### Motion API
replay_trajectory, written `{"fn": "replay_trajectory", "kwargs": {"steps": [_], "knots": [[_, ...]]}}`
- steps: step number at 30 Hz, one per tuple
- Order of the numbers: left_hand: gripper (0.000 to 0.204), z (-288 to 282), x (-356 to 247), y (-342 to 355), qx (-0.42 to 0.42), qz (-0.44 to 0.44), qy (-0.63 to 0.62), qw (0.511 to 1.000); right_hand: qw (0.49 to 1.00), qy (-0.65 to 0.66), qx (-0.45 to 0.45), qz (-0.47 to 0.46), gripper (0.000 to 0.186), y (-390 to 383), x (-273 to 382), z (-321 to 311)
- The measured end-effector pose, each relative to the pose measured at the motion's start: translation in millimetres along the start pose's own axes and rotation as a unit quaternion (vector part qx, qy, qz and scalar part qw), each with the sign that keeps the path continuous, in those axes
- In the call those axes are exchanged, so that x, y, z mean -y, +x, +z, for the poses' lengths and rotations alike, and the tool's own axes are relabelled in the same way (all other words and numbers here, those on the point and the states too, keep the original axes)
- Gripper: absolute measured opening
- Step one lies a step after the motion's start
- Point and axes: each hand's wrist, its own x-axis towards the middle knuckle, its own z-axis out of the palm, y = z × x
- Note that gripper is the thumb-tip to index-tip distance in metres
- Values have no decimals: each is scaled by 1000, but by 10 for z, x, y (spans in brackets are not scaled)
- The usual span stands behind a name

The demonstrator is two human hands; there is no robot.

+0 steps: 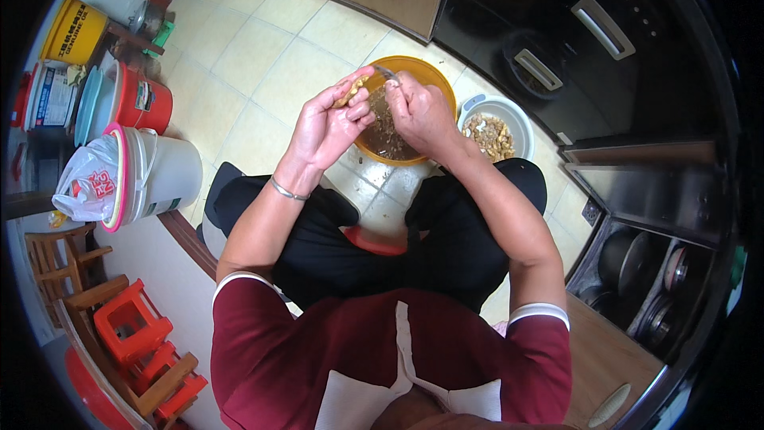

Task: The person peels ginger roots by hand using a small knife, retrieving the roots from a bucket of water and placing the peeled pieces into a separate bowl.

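Observation:
Over a yellow basin point(447, 80), my left hand point(325, 126) is closed on a lumpy yellow-brown piece point(351, 92) that looks like a walnut or a similar knobbly food. My right hand point(422, 115) grips a small grey metal tool point(385, 72); its curved end shows near the left fingertips, while the fingers hide the rest. Murky brown liquid with many small brown bits point(385, 134) fills part of the basin. Right of the basin, a pale bowl point(527, 121) with a grey handle holds several yellow-brown pieces point(491, 138) and some whitish ones.
My knees flank the basin on the tiled floor point(263, 56). Dark glossy cabinet fronts point(509, 24) stand ahead and right. To the left are a white bucket point(171, 171) with a plastic bag point(89, 183), a red bucket point(151, 99), and red stools point(135, 318). Pans point(625, 259) sit in an open drawer.

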Motion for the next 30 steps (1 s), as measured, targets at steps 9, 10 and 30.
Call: {"fn": "replay_trajectory", "kwargs": {"steps": [9, 10, 30], "knots": [[35, -33, -6, 6, -39, -23, -33, 998, 998, -54, 11, 3, 21, 38, -21, 48], [32, -28, -14, 14, -47, -21, -31, 998, 999, -42, 13, 2, 22, 39, -5, 26], [23, -77, -31, 15, -27, 79, 156, 984, 937, 257, 122, 201, 38, 15, 41, 62]]}}
